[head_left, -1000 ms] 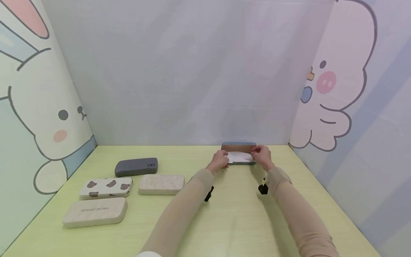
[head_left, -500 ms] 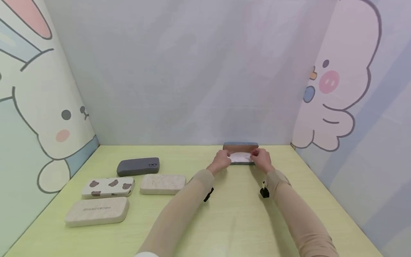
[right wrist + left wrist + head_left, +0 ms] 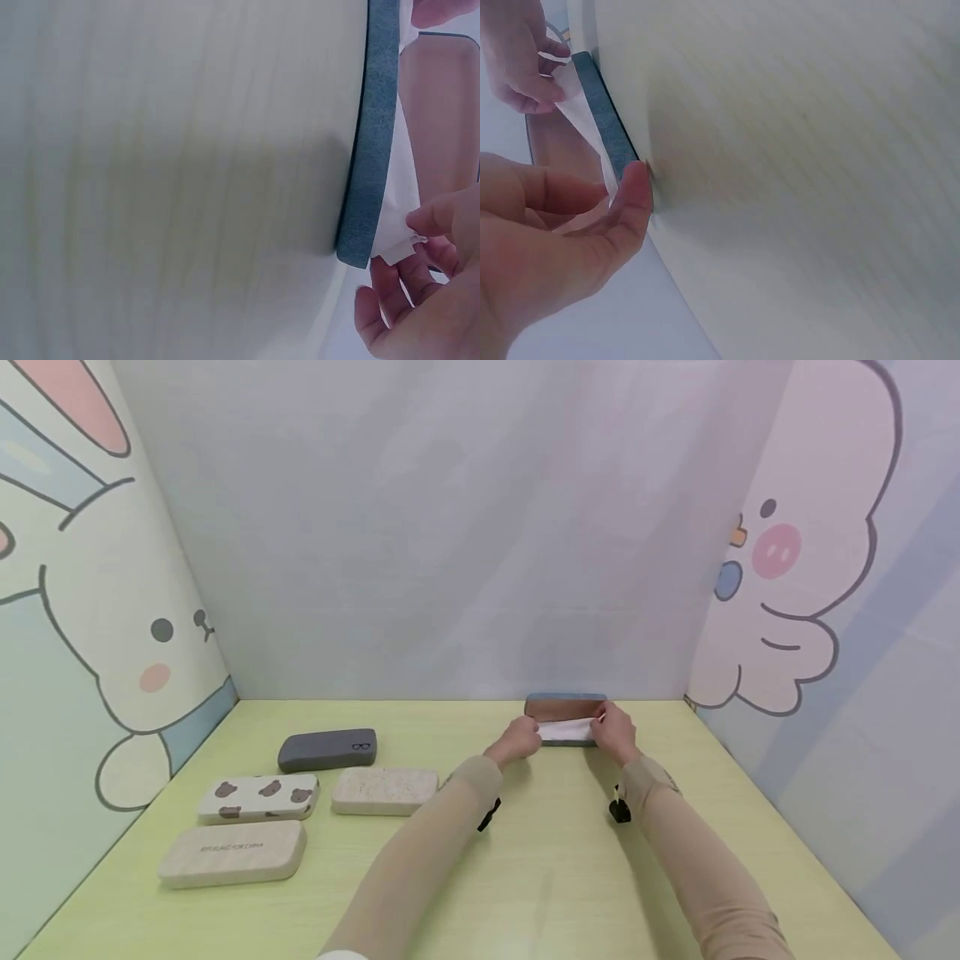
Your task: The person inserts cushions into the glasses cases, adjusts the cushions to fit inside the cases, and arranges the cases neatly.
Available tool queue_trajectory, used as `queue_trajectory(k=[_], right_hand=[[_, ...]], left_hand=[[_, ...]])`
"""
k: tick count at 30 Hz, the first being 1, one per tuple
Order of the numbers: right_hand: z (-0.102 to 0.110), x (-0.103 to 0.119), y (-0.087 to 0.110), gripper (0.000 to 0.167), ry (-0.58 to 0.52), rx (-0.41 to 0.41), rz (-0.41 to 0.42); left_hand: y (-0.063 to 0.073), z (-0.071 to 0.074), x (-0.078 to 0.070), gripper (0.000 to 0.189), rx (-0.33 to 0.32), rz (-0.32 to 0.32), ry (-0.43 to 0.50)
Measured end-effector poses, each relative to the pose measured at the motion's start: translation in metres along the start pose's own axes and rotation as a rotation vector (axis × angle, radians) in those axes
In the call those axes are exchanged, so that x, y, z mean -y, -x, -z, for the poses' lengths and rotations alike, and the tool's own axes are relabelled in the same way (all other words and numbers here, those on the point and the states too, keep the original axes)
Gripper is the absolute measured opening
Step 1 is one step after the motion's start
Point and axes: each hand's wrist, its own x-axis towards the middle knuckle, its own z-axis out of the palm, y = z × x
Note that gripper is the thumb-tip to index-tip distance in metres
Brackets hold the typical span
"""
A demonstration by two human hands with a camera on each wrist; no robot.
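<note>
An open dark grey glasses case (image 3: pixel 567 741) with a brown lined lid (image 3: pixel 566 705) lies at the back right of the table. A white cloth (image 3: pixel 566 729) is stretched along its tray. My left hand (image 3: pixel 528 737) holds the cloth's left end, thumb (image 3: pixel 632 199) against the end of the case rim (image 3: pixel 604 129). My right hand (image 3: pixel 602 720) pinches the right corner of the cloth (image 3: pixel 396 214) between thumb and fingers (image 3: pixel 431 221), just over the case rim (image 3: pixel 370 135).
Several shut cases lie at the left: a dark grey one (image 3: pixel 327 749), a speckled one (image 3: pixel 385 790), a bear-print one (image 3: pixel 258 799) and a beige one (image 3: pixel 232 853). Cartoon-printed walls (image 3: pixel 112 635) close in the yellow-green table (image 3: pixel 540 877) on three sides.
Both hands have drawn the cloth lower and flatter into the case tray, so it shows narrower. The head view has shifted slightly.
</note>
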Motion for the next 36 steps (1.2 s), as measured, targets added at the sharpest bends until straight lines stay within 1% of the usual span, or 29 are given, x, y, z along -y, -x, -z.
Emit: queue_trajectory(k=[2,4,6,8,9,10,13,15,17,19,24,26,28,30,32,34,36], right_hand=[[0.0,0.0,0.0,0.017,0.03,-0.008,0.011],[-0.001,0.0,0.001,0.018,0.086,-0.022,0.029],[-0.002,0.001,0.001,0.02,0.148,-0.043,0.053],[-0.004,0.003,0.0,0.018,0.217,-0.058,0.087],[-0.004,0.004,0.0,0.017,0.241,-0.047,0.1],[-0.005,0.005,0.0,0.019,0.261,-0.027,0.107],[-0.006,0.006,0.001,0.034,0.295,0.062,0.099],[-0.006,0.005,0.002,0.038,0.304,0.116,0.08],[-0.005,0.004,0.002,0.039,0.297,0.139,0.073],[-0.004,0.002,0.002,0.038,0.265,0.129,0.076],[0.002,-0.003,0.001,0.027,0.061,0.049,0.039],[0.004,-0.005,0.0,0.023,0.008,0.045,0.039],[0.005,-0.007,0.0,0.023,-0.006,0.064,0.046],[0.005,-0.008,0.0,0.024,-0.02,0.074,0.042],[0.005,-0.008,0.001,0.023,-0.045,0.055,0.016],[0.005,-0.008,0.001,0.023,-0.092,0.022,-0.031],[0.005,-0.008,0.001,0.025,-0.15,0.003,-0.083]], left_hand=[[0.0,-0.001,0.0,0.041,0.0,-0.012,-0.079],[0.002,-0.003,0.001,0.036,-0.015,-0.021,-0.173],[0.006,-0.005,-0.001,0.026,-0.028,-0.033,-0.29],[0.01,-0.006,-0.003,0.015,-0.019,-0.033,-0.388],[0.012,-0.006,-0.004,0.015,-0.005,-0.029,-0.422],[0.013,-0.007,-0.005,0.017,0.008,-0.029,-0.458],[0.017,-0.008,-0.006,0.029,0.062,-0.011,-0.521],[0.018,-0.008,-0.006,0.033,0.083,-0.004,-0.544],[0.019,-0.006,-0.007,0.034,0.096,0.003,-0.558],[0.02,-0.004,-0.007,0.034,0.106,0.002,-0.573],[0.02,0.004,-0.006,0.024,0.114,0.011,-0.558],[0.019,0.007,-0.005,0.021,0.121,0.014,-0.536],[0.019,0.01,-0.003,0.021,0.127,0.004,-0.503],[0.018,0.012,-0.002,0.026,0.1,-0.011,-0.437],[0.017,0.014,-0.001,0.032,0.05,-0.021,-0.362],[0.013,0.016,0.001,0.042,-0.01,-0.011,-0.248],[0.008,0.017,0.005,0.049,-0.049,0.019,-0.114]])
